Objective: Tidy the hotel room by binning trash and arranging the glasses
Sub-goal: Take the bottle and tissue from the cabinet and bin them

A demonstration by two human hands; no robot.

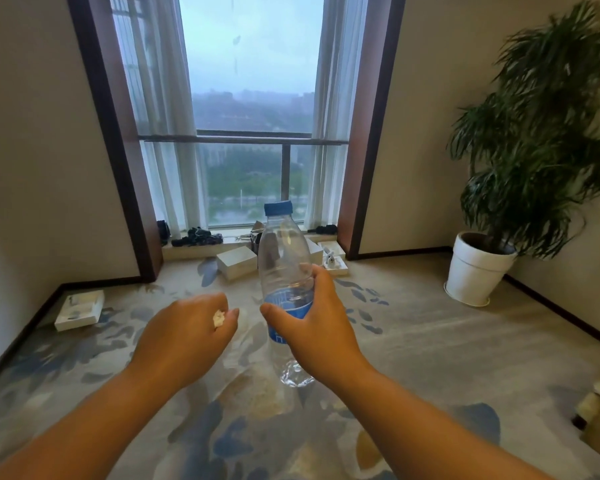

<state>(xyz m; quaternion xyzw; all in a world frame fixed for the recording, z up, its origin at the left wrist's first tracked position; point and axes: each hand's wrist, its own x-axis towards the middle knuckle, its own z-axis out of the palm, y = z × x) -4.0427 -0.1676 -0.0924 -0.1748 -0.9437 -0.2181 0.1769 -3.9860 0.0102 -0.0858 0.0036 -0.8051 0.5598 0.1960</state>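
With your right hand (321,327) wrapped round the capped bottle (281,258) at frame centre and your left hand (187,336) pinching a white paper scrap (219,318) just left of it, carry both steadily to a bin.

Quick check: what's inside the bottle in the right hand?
The bottle looks empty: the clear top and base show no liquid. Its blue label and the right hand cover the middle, so that part cannot be checked.
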